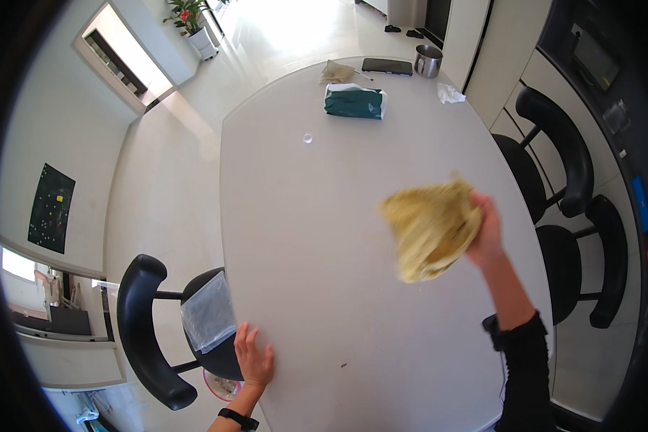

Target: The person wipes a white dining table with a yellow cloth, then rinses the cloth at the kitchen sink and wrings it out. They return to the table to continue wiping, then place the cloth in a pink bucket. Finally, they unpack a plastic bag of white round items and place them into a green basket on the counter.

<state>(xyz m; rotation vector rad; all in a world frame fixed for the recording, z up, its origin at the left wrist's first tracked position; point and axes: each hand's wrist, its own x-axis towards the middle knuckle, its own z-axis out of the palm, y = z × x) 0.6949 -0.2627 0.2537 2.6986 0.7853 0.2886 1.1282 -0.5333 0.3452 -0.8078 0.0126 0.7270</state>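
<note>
My right hand (486, 231) grips the right side of a crumpled yellow cloth (429, 229) above the right half of the white table (324, 216). Motion blurs the cloth, so I cannot tell whether it touches the tabletop. At the table's near left edge rests my left hand (255, 357), with nothing in it and its fingers somewhat apart. Close by, a clear plastic sheet or bag (208, 313) lies on the seat of a black chair (146, 329). A small dark scrap (343, 365) lies on the table between my forearms.
Towards the far end are a green-and-white tissue pack (355, 102), a beige cloth pouch (336, 72), a dark flat device (387, 67), a steel mug (427, 61), crumpled tissue (450, 93) and a small clear ring (308, 139). Black chairs (559, 264) line the right edge. A pink-rimmed bin (221, 384) stands lower left.
</note>
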